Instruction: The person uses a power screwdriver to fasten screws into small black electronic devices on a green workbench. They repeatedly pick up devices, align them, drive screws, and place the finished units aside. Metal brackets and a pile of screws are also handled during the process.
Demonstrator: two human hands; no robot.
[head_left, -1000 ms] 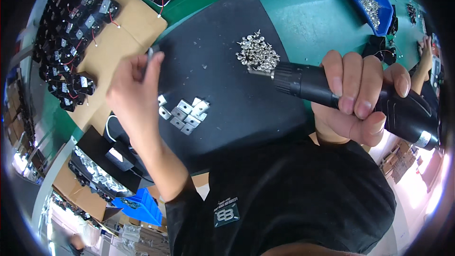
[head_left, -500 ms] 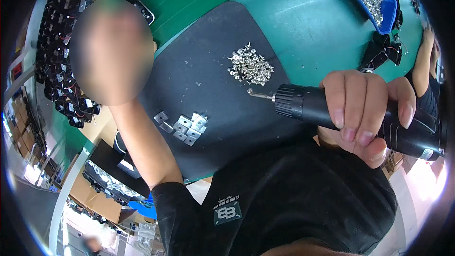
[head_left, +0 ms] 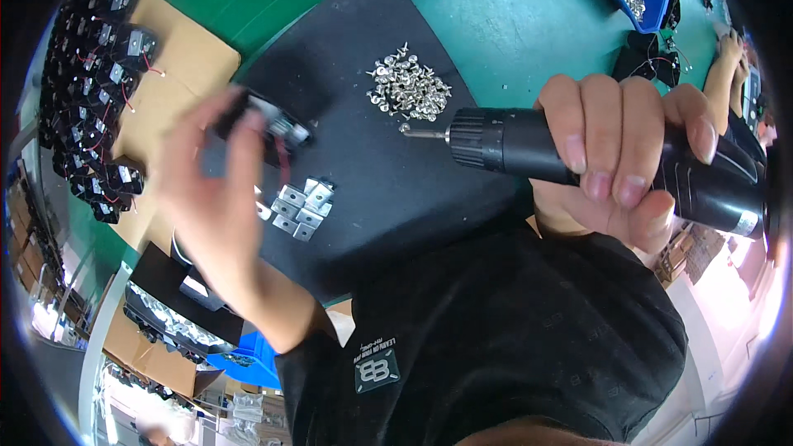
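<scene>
Black screwdriver (head_left: 514, 142) lies in curled right fingers (head_left: 601, 136); left fingers (head_left: 244, 153), slightly parted, pinch a black module (head_left: 282, 125).

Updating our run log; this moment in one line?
left hand: holds black part | right hand: holds screwdriver | mat: screws, metal plates

White lettering (head_left: 377, 372) marks the black shirt (head_left: 496, 314).

We face a green bench (head_left: 520, 41) across the far side. On our left we see stacked boxes (head_left: 30, 258) and a pale post (head_left: 100, 322); at near right, pinkish-white glare (head_left: 741, 301) shines beside brown cartons (head_left: 698, 258).
</scene>
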